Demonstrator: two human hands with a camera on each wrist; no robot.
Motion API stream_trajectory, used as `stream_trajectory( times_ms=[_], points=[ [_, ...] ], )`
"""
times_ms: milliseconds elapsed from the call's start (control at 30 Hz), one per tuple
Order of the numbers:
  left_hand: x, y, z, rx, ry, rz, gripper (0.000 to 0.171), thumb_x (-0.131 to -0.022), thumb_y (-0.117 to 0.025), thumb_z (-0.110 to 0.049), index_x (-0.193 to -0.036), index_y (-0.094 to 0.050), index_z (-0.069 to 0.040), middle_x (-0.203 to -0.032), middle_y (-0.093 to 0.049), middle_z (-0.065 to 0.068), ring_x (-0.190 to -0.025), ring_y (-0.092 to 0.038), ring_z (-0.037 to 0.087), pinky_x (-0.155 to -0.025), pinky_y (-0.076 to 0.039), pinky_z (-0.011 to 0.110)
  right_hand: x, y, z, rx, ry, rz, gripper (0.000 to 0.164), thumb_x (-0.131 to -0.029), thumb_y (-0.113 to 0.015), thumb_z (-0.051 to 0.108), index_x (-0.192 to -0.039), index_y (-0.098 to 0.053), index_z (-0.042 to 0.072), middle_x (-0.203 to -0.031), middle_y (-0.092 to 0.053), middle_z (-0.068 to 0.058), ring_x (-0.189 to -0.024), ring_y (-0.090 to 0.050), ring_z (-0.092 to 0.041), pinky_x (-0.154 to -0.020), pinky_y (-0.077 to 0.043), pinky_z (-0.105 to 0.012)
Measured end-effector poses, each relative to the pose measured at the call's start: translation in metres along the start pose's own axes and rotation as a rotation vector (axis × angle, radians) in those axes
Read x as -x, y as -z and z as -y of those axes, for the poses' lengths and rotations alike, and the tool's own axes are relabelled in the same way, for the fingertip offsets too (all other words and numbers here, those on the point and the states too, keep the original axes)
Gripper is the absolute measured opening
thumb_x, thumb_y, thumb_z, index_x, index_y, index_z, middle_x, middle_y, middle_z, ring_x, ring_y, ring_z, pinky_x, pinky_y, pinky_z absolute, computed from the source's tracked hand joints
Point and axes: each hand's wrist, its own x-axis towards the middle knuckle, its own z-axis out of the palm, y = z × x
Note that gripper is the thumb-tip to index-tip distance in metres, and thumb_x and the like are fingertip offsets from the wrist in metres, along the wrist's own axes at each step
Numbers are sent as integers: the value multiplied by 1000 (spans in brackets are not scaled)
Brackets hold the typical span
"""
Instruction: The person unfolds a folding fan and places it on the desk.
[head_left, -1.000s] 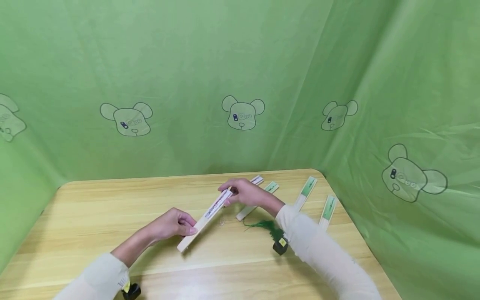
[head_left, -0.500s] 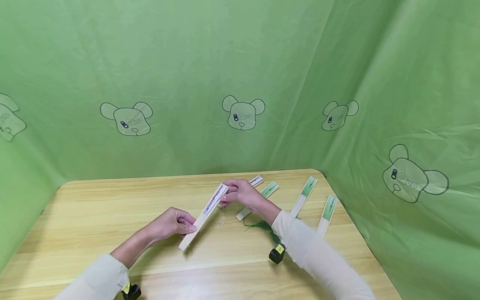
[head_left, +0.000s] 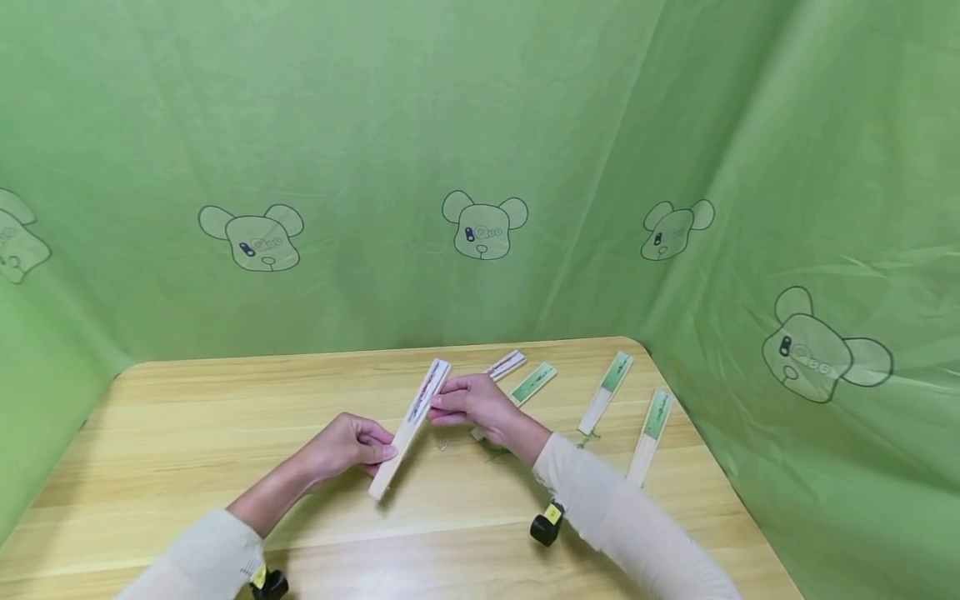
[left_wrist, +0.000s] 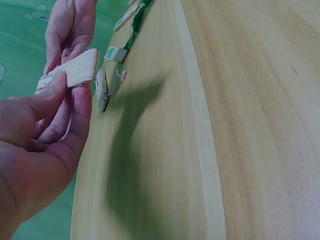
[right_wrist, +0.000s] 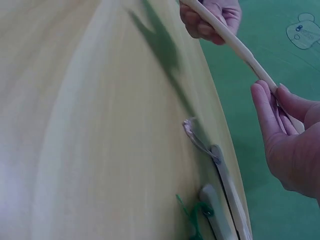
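A closed folding fan [head_left: 412, 425], pale wood with a white and purple printed upper part, is held tilted above the table. My left hand [head_left: 347, 448] pinches its lower part, thumb on the front face. At the upper right edge of the fan, my right hand [head_left: 480, 408] pinches it between thumb and fingers. In the left wrist view, the slat ends of the folding fan [left_wrist: 82, 69] show stacked together. From the right wrist view, the thumb and fingers of my right hand [right_wrist: 295, 145] lie on either side of the fan's narrow edge.
Behind my right hand lie another purple-printed fan [head_left: 506, 364] and a green one [head_left: 535, 382], partly covered. Two more green fans [head_left: 606, 392] [head_left: 652, 433] lie at the right of the wooden table [head_left: 225, 417]. Green cloth [head_left: 360, 125] surrounds the table. Cords trail from some fans.
My right hand has slid down and left along the fan's edge. The fan has turned slightly more upright. My left hand has stayed almost in place.
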Motion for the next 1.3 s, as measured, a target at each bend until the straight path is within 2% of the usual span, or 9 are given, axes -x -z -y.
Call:
stream_trajectory(
  times_ms=[667,933,1300],
  points=[
    [-2,-4,5,111,49,-53,29,-96,-70,-2,-118,-66,16,-101,-78,23,-76,-77,18,-76,-70,35,14,-28,-18,-20,2,64,30,-94,-67,-7,-121,-61,-19,-92,-79,-19,-77,-78,-18,-85,-69,-37],
    [0,-8,3,160,52,-89,28,-97,-69,-3,-117,-67,16,-97,-79,22,-77,-78,20,-78,-70,37,18,-34,-26,0,-24,56,29,-93,-68,-8,-120,-65,-17,-101,-76,-29,-77,-79,-20,-83,-69,-36],
    [5,-18,2,152,47,-174,25,-97,-68,0,-115,-68,16,-96,-78,24,-75,-78,21,-77,-70,36,22,-39,-32,25,9,28,27,-93,-70,-6,-118,-68,-15,-100,-76,-30,-77,-79,-20,-81,-69,-37]
  ],
)
